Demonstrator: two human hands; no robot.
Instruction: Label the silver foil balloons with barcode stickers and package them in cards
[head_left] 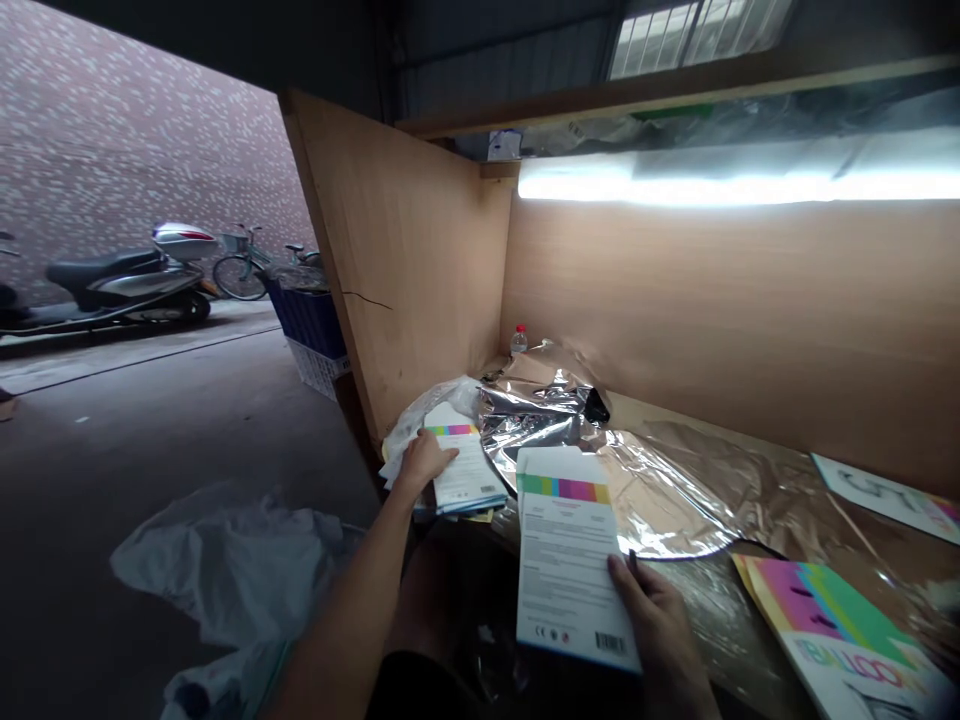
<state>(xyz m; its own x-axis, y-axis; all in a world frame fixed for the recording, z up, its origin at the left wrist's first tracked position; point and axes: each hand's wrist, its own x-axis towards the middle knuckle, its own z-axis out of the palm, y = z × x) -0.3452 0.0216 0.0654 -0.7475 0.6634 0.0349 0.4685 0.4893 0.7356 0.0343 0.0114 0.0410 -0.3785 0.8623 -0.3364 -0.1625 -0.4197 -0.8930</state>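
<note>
My right hand (660, 610) grips the lower right edge of a white printed cardboard sleeve (566, 560) with a rainbow stripe, text and a barcode. Something small and dark shows by its fingertips; I cannot make it out. To the left, my left hand (426, 460) is closed on the left edge of a stack of similar printed sleeves (465, 465), thumb on top. Behind both hands, shiny foil balloons (540, 415) lie flat over the bench. At the right, sleeves marked "BALLOON" (847, 630) lie with their colourful fronts up.
A wooden side panel (405, 270) bounds the bench on the left, under a bright tube light (735, 182). A red-capped bottle (519, 340) stands in the back corner. Another card (885, 495) lies far right. Plastic bags (232, 560) and a scooter (127, 275) are to the left.
</note>
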